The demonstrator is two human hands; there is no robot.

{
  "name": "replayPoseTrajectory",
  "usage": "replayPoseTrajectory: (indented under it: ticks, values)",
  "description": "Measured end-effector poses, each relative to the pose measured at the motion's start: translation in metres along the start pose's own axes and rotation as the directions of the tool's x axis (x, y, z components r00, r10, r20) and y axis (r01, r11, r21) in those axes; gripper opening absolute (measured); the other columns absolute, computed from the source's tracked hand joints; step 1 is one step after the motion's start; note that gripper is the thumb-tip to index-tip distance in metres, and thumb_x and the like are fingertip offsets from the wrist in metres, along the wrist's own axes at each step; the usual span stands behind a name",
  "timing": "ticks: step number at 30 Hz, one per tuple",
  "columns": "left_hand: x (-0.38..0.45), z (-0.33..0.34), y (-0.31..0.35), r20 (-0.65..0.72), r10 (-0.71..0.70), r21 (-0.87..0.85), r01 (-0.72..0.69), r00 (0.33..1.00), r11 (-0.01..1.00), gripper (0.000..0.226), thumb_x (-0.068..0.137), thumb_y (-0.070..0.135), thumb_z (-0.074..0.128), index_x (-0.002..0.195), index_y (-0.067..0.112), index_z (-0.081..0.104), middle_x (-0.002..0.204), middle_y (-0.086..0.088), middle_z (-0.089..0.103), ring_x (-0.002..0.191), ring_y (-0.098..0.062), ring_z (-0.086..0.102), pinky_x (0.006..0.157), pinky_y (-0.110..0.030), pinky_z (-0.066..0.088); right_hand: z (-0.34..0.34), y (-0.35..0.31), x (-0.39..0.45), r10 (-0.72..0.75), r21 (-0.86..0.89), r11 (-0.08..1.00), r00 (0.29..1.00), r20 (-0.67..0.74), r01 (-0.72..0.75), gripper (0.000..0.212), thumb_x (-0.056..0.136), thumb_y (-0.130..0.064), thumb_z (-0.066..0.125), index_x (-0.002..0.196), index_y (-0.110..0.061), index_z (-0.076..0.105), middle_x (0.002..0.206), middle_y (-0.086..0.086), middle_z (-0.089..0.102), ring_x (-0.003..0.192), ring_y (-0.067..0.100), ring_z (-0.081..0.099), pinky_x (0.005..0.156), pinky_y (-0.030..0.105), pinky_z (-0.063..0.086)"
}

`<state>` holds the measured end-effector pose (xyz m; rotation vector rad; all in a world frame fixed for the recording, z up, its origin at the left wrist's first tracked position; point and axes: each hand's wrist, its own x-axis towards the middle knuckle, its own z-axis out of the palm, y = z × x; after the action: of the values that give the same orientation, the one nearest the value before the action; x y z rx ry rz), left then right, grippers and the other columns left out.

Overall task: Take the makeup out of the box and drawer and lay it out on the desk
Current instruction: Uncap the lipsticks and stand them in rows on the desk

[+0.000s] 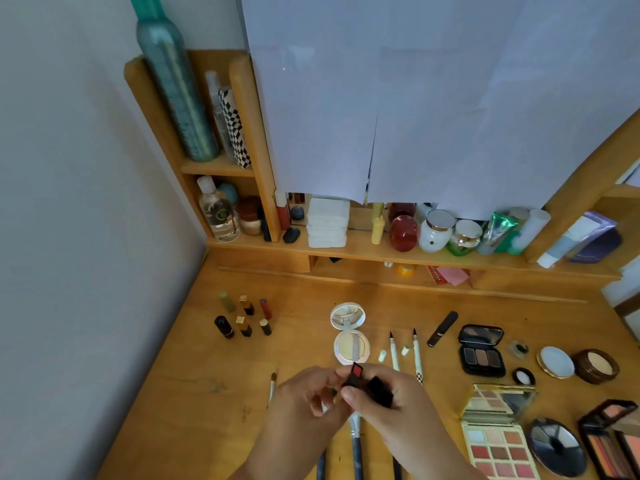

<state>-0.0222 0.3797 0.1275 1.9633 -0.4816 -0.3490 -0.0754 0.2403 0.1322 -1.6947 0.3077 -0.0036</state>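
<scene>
- Lipstick (355,375): red bullet exposed, black tube held upright above the desk (194,393) at 6 o'clock, between both hands.
- Left hand (308,400): fingers curled, pinching the lipstick tube at its base.
- Right hand (391,400): thumb and fingers curled round the black cap (379,389), which sits just at 3 o'clock of the tube.
- Brush (356,441): lies on the desk directly under the hands; handle runs to 6 o'clock.
- Compact (349,336): open, white, on the desk just at 12 o'clock of the hands.
- Liners (405,355): two, uncapped, at 1 o'clock of the hands.
- Six lipsticks (244,317): standing in two rows at 10 o'clock.
- Palettes (495,431): open, grouped at 3 to 4 o'clock.
- Shelf (363,251): at 12 o'clock, carrying jars and bottles.
</scene>
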Motion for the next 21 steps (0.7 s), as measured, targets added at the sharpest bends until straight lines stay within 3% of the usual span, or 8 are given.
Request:
replayPoseTrajectory:
  ticks: [3, 5, 8, 11, 14, 19, 21]
  values:
    - [0.009, 0.007, -0.032, 0.003, -0.065, -0.070, 0.065, 0.998, 0.995, 0.015, 0.064, 0.017, 0.069, 0.065, 0.032, 0.066, 0.060, 0.004, 0.057, 0.052, -0.002, 0.048, 0.052, -0.017, 0.038, 0.007, 0.023, 0.015, 0.021, 0.024, 0.999, 0.998, 0.066, -0.023, 0.033, 0.083, -0.012, 0.070, 0.088, -0.045, 0.072, 0.086, -0.008, 0.074, 0.080, 0.004, 0.067, 0.073, 0.016, 0.050]
    - [0.015, 0.009, -0.055, 0.037, -0.071, -0.065, 0.074, 0.997, 0.995, 0.022, 0.068, 0.008, 0.070, 0.074, 0.029, 0.067, 0.066, 0.007, 0.059, 0.054, -0.001, 0.050, 0.053, -0.017, 0.040, 0.014, 0.038, 0.026, 0.033, 0.054, 0.998, 0.996, 0.087, -0.038, 0.032, 0.082, -0.012, 0.070, 0.090, -0.043, 0.072, 0.085, -0.009, 0.074, 0.081, 0.003, 0.066, 0.073, 0.012, 0.048]
    - [0.031, 0.007, -0.087, 0.035, -0.063, -0.030, 0.064, 0.997, 0.998, 0.037, 0.073, 0.000, 0.072, 0.082, 0.036, 0.069, 0.079, 0.007, 0.064, 0.061, -0.005, 0.057, 0.058, -0.020, 0.048, 0.022, 0.064, 0.039, 0.092, 0.074, 0.993, 0.994, 0.051, -0.096, 0.029, 0.081, -0.022, 0.068, 0.103, -0.041, 0.065, 0.072, -0.017, 0.066, 0.071, -0.001, 0.060, 0.073, 0.017, 0.049]
    - [0.059, 0.004, -0.118, -0.047, -0.141, -0.032, 0.140, 0.989, 0.990, 0.026, 0.076, 0.007, 0.073, 0.082, 0.031, 0.069, 0.080, 0.004, 0.066, 0.070, -0.010, 0.062, 0.068, -0.026, 0.053, 0.025, 0.091, 0.045, 0.172, 0.084, 0.982, 0.984, -0.049, -0.167, 0.026, 0.083, -0.016, 0.069, 0.089, -0.041, 0.070, 0.074, -0.015, 0.068, 0.069, -0.002, 0.060, 0.068, 0.011, 0.046]
    - [0.091, 0.002, -0.144, -0.044, -0.177, -0.024, 0.176, 0.983, 0.984, 0.018, 0.078, 0.014, 0.072, 0.084, 0.030, 0.068, 0.081, 0.008, 0.067, 0.077, -0.006, 0.062, 0.071, -0.018, 0.050, 0.024, 0.114, 0.041, 0.200, -0.019, 0.979, 0.974, -0.110, -0.204, 0.023, 0.078, -0.015, 0.071, 0.078, -0.037, 0.064, 0.056, -0.012, 0.057, 0.052, -0.001, 0.049, 0.054, 0.010, 0.037]
    - [0.138, 0.015, -0.169, -0.011, -0.189, 0.035, 0.189, 0.982, 0.981, 0.015, 0.081, 0.015, 0.069, 0.085, 0.029, 0.065, 0.082, 0.009, 0.066, 0.079, -0.009, 0.062, 0.070, -0.016, 0.046, 0.020, 0.145, 0.030, 0.271, -0.099, 0.951, 0.945, -0.181, -0.292, 0.023, 0.077, -0.016, 0.068, 0.081, -0.036, 0.058, 0.082, -0.019, 0.063, 0.073, -0.003, 0.059, 0.064, 0.004, 0.040]
    - [0.151, 0.020, -0.174, 0.016, -0.171, 0.048, 0.170, 0.985, 0.984, 0.016, 0.081, 0.014, 0.069, 0.085, 0.028, 0.064, 0.080, 0.010, 0.065, 0.078, -0.012, 0.062, 0.068, -0.014, 0.045, 0.019, 0.150, 0.035, 0.334, -0.051, 0.935, 0.921, -0.202, -0.350, 0.018, 0.081, -0.018, 0.063, 0.081, -0.035, 0.059, 0.081, -0.012, 0.064, 0.076, -0.001, 0.058, 0.065, 0.003, 0.040]
